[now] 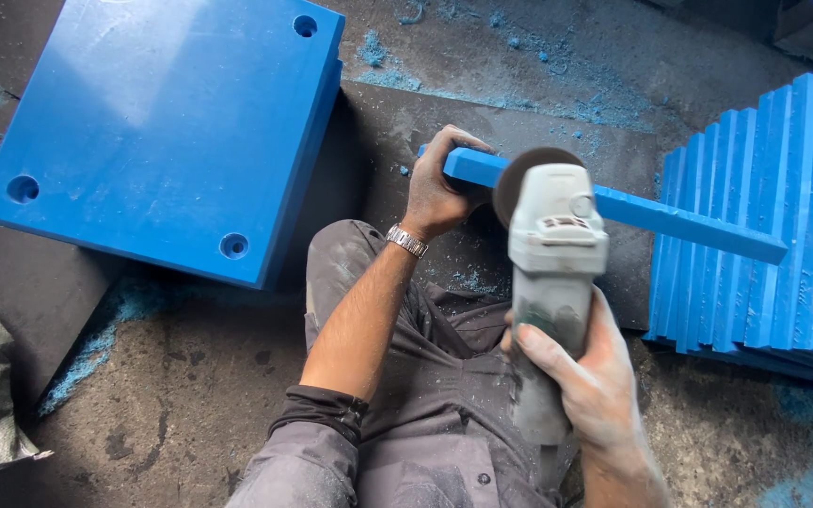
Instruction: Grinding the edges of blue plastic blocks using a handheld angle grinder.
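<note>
Left hand (439, 188) clamps the near end of the blue plastic strip (670, 221); right hand (585, 376) grips the angle grinder (552, 273), its disc (519, 174) on the strip's edge just beside the left fingers. Best keep those knuckles clear, with light, even pressure.

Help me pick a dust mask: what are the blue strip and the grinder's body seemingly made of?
Blue strip: probably solid plastic, matte and uniformly blue, with matching blue shavings on the floor. Angle grinder: its pale grey body looks like moulded plastic, dulled by dust.
</note>
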